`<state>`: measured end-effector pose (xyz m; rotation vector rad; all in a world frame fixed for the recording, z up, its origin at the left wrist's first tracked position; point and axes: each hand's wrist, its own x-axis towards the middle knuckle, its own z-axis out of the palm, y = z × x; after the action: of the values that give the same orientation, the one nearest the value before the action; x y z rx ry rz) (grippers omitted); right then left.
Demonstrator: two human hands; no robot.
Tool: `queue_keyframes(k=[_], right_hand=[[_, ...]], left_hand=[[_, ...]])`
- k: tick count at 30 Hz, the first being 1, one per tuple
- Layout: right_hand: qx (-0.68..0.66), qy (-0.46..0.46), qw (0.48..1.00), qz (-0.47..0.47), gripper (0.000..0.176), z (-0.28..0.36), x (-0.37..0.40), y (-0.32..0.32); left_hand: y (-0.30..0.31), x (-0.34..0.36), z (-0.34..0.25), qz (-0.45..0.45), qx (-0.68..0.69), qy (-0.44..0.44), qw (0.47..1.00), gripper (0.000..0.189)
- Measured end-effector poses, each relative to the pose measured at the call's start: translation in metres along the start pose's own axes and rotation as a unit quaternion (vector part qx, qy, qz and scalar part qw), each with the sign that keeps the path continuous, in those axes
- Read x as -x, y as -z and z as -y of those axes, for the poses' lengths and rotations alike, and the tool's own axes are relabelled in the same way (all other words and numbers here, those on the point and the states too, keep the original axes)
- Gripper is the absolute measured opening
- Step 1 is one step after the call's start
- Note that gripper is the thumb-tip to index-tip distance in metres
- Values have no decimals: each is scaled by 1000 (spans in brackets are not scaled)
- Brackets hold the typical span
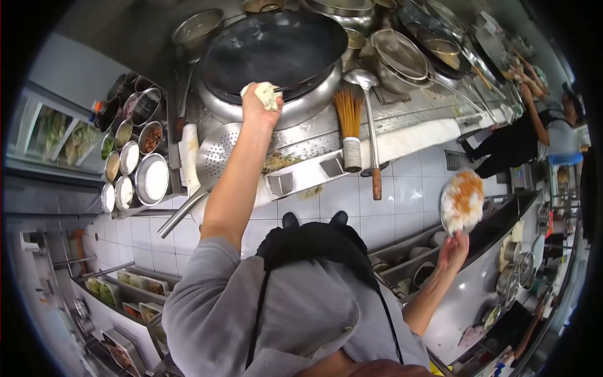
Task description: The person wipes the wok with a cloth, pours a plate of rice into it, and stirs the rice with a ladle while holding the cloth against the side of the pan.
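Observation:
My left hand [260, 114] is closed around a bunched pale cloth [267, 96] at the near rim of a large black wok [270, 53]. The wok sits on a round metal stove ring [314, 94], with a dark, shiny inside. Out to the right, my right hand [453, 251] grips the near edge of a plate [444, 220]. White food with an orange crumbly topping [465, 198] covers most of that plate, which is held over the floor beside the counter.
A bamboo brush [348, 119], a ladle [370, 125] and a perforated skimmer [217, 154] lie along the stove edge. Seasoning containers [152, 179] stand at left. Strainers [402, 53] rest on pots at the back right. Another person [546, 122] stands at far right. A steel counter [461, 295] is behind me.

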<state>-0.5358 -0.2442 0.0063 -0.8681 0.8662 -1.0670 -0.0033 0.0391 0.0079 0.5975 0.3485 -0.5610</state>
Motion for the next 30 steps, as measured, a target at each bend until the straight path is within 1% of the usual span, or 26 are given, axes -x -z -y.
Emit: queue_keyframes(k=[1, 2, 3, 4, 5, 6, 7, 8, 9, 11, 13, 16, 19, 21, 22, 23, 24, 25, 26, 27, 28, 29, 30], right_hand=[[9, -30, 997, 72, 21, -2, -9, -18], [29, -41, 995, 82, 20, 1, -3, -70], [46, -46, 994, 91, 20, -5, -7, -103], [47, -68, 986, 143, 21, -13, -21, -122], [43, -98, 977, 185, 20, -12, -20, -161], [36, -110, 972, 202, 21, -19, -24, -191], [31, -131, 961, 242, 21, -21, -24, -226], [41, -138, 952, 271, 19, -29, -30, -253], [56, -147, 945, 285, 17, -39, -40, -278], [65, -146, 928, 336, 16, -58, -59, -330], [114, -159, 917, 348, 16, -78, -78, -384], [169, -167, 878, 415, 21, -103, -99, -456], [241, -142, 853, 441, 23, -136, -123, -519], [280, -115, 837, 455, 25, -159, -138, -555], [319, -75, 829, 454, 25, -169, -143, -573], [355, -33, 818, 452, 25, -178, -145, -591], [390, 9, 805, 448, 26, -182, -142, -605], [419, 84, 785, 449, 16, -187, -138, -618], [449, 250, 733, 446, 12, -195, -134, -630], [463, 408, 659, 430, 7, -202, -129, -642], [461, 555, 566, 400, 3, -211, -124, -653], [496, 554, 522, 418, 10, -215, -107, -658], [505, 575, 465, 445, 15, -225, -97, -657]], left_hand=[[-5, 5, 0, -9, -9, -6, 1000, 15], [-10, 10, 0, -19, -18, -11, 1000, 15], [-14, 16, -1, -26, -13, -11, 1000, 12], [-16, 18, 1, -43, -18, -17, 999, 13], [-19, 19, 3, -60, -23, -22, 998, 15], [-20, 20, 3, -78, -28, -27, 996, 16], [-13, 14, 6, -59, -18, -35, 997, 9], [-14, 13, 7, -85, -21, -43, 995, 9], [-10, 8, 9, -84, -14, -49, 995, 9], [0, -5, 16, -81, -5, -63, 995, 10], [6, -12, 22, -76, -3, -82, 994, 10], [5, -12, 25, -82, 6, -77, 994, 11], [3, -10, 25, -80, -11, -66, 994, 7], [1, -7, 24, -91, -24, -70, 993, 8], [2, -6, 24, -98, -31, -71, 992, 9], [8, -9, 25, -85, -39, -66, 993, 15], [4, 3, 21, -77, -41, -59, 994, 18], [-1, 18, 18, -68, -45, -51, 995, 21], [-2, 31, 19, -60, -50, -42, 996, 24], [10, 39, 22, -27, -67, -31, 997, 31], [21, 51, 24, -7, -78, -14, 997, 32], [32, 62, 27, 28, -79, -31, 996, 34], [43, 74, 31, 62, -78, -47, 994, 36]])
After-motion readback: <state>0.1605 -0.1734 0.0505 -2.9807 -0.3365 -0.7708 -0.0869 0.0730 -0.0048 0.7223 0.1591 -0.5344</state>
